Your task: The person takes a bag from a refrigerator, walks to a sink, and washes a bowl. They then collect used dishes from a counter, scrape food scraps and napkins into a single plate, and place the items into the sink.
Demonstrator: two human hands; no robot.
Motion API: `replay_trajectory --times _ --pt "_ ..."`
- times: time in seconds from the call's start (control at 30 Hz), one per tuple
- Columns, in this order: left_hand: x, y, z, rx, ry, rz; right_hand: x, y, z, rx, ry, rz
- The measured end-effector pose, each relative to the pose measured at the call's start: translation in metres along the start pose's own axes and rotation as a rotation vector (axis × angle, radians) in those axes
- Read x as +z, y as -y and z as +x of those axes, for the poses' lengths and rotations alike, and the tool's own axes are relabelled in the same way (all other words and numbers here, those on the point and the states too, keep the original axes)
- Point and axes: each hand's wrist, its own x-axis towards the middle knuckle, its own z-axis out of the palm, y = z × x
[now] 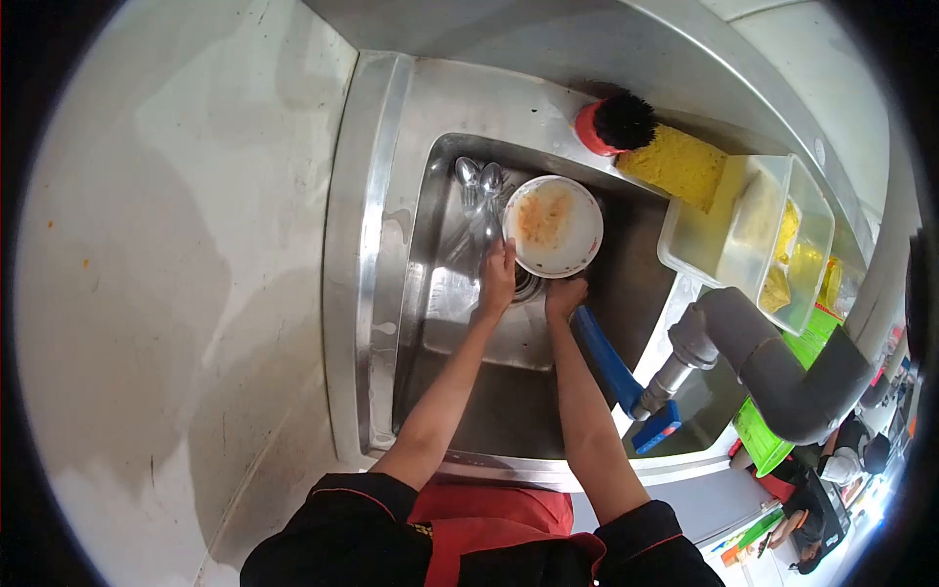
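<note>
A white bowl [579,233] with small marks around its rim is tilted over the sink, showing orange-brown food residue inside. At its lower left edge, my left hand [497,279] is closed on the rim. My right hand [565,297] is closed at the lower right edge; its fingertips are partly hidden by the bowl. Close beside that hand is the blue spout [606,357] of a tap. Left of the bowl, several metal spoons [479,176] lie in the sink basin [460,333]. The drain [528,286] shows partly between my hands.
Behind the basin stand a red-handled black brush [599,127] and a yellow sponge [675,166]. A clear plastic container [729,240] sits on the right ledge, above a grey pipe [758,357]. Green baskets [763,435] are farther right. Other people [812,519] appear at lower right.
</note>
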Motion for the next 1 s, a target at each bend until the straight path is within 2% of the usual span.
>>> replay_trajectory --times 0.13,0.2,0.23,0.33,0.4,0.47,0.5,0.57,0.63,0.73,0.83,0.9,1.0 --pt "-0.008 -0.006 0.007 0.042 0.018 -0.014 0.016 -0.043 0.008 -0.152 -0.003 -0.134" --pt "-0.008 -0.005 0.009 0.053 0.022 -0.019 0.034 -0.108 0.013 -0.039 0.018 -0.11" --pt "-0.007 -0.001 0.011 0.046 0.021 -0.003 0.03 -0.106 0.009 0.017 0.03 -0.098" --pt "-0.005 0.002 0.021 -0.002 0.058 0.06 0.03 -0.086 -0.009 -0.19 -0.205 0.346" --pt "-0.01 -0.01 0.021 -0.043 0.091 0.112 0.032 -0.061 -0.011 -0.291 -0.28 0.284" --pt "-0.013 -0.02 0.021 -0.077 0.105 0.16 0.04 -0.048 -0.006 -0.232 -0.233 0.225" --pt "-0.012 -0.023 0.02 -0.01 0.06 0.192 0.043 -0.042 -0.003 -0.123 -0.145 0.199" --pt "-0.012 -0.019 0.018 -0.033 0.071 0.193 0.043 -0.027 -0.004 0.007 -0.013 0.154" --pt "-0.013 -0.02 0.014 -0.052 0.082 0.189 0.034 -0.015 -0.004 0.05 0.069 0.111" --pt "-0.015 -0.028 0.016 -0.061 0.085 0.192 0.057 -0.028 -0.005 -0.102 -0.245 0.181" --pt "-0.015 -0.035 0.013 -0.056 0.09 0.179 0.03 0.014 -0.02 0.18 0.011 0.071" --pt "-0.006 -0.031 0.01 -0.032 0.084 0.104 0.039 0.02 -0.025 0.181 0.082 0.042" --pt "0.003 -0.029 0.007 -0.057 0.065 0.121 0.056 0.019 -0.03 0.076 0.079 0.053"
